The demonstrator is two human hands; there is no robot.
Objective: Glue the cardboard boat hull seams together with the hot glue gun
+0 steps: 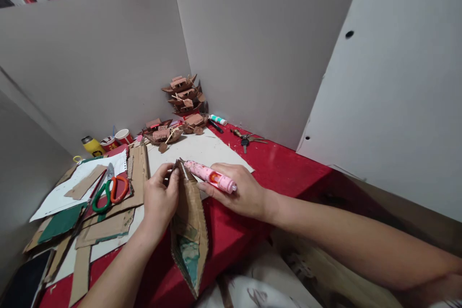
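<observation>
A cardboard boat hull (189, 207), pointed at both ends and partly green inside, hangs over the near edge of the red table. My left hand (162, 192) pinches its far tip between thumb and fingers. In my right hand (240, 190) is a pink hot glue gun (207, 174) with an orange part on its side and the end of a clear stick at its back. The gun's nozzle points at the inside of the hull's far tip, close to my left fingertips. Whether the nozzle touches the cardboard I cannot tell.
Orange-and-green-handled scissors (110, 191) lie on cardboard pieces (104, 228) at the left. Small finished boats (184, 94) are stacked in the corner, others before them. Pliers (252, 138), a white-and-teal tube (218, 119), paper cups (123, 135) and a yellow bottle (92, 146) stand or lie behind.
</observation>
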